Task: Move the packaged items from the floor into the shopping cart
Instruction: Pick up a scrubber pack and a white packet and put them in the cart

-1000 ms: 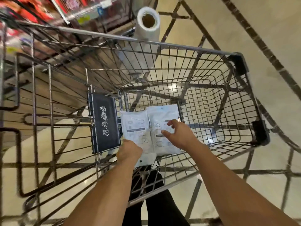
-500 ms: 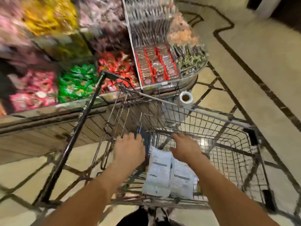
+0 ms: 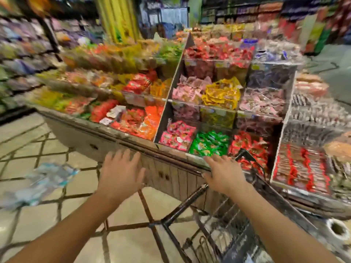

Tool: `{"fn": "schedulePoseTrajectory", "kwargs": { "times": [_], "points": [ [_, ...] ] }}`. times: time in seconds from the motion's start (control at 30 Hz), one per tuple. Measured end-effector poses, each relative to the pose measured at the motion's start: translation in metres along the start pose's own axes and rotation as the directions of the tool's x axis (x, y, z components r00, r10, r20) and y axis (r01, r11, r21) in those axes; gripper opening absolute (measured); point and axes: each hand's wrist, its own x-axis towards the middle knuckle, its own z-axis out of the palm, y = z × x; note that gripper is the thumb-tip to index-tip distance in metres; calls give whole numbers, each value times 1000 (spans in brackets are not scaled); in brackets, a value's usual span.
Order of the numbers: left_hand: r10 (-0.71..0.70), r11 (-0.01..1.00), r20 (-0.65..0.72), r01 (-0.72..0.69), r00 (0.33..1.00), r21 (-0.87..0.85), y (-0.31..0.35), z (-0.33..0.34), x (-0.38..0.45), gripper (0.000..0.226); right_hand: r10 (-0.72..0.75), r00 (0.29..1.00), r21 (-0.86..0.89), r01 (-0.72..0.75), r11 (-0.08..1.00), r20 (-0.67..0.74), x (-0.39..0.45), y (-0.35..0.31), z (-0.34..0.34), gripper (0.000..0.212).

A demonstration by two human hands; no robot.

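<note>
Both the left hand (image 3: 121,174) and right hand (image 3: 225,176) hang spread and empty above the dark wire shopping cart (image 3: 218,230), so the next reach is probably for that blurred pale-blue packaged item (image 3: 40,182) lying on the tiled floor (image 3: 62,145) to the left.

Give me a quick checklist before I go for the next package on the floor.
1. Left hand free, fingers spread: ok.
2. Right hand free, over the shopping cart rim: ok.
3. Another package on the floor, to the left: ok, though blurred.
4. Path from left hand to it unobstructed: ok.
5. Packages already in the cart: cannot tell, basket floor not in view.
6. Cart close by: ok, under the right arm.
</note>
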Motion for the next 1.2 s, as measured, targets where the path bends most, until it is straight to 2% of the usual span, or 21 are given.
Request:
{"fn": "schedulePoseTrajectory", "kwargs": {
  "times": [0.23,0.47,0.63,0.9,1.1,1.2],
  "points": [
    [-310,951,-24,310,951,2,-193,16,-62,55,-314,943,-88,305,948,-108,70,-201,-46,62],
    [-492,871,-10,492,871,3,-357,51,-115,61,-470,872,-113,458,882,-139,115,-405,-54,58],
    [-557,830,19,558,830,-6,-451,79,-137,58,-521,842,-111,510,853,-140,141,-518,-48,60],
    [-605,796,30,605,796,23,-575,132,-142,62,-596,793,-105,587,803,-126,210,-648,-23,62],
    [-632,775,33,629,775,66,-685,180,-108,59,-633,759,-82,629,773,-152,302,-757,3,68],
    [-650,760,72,646,757,65,-743,204,-78,64,-642,755,-12,646,763,-139,354,-819,14,66]
  ]
}}
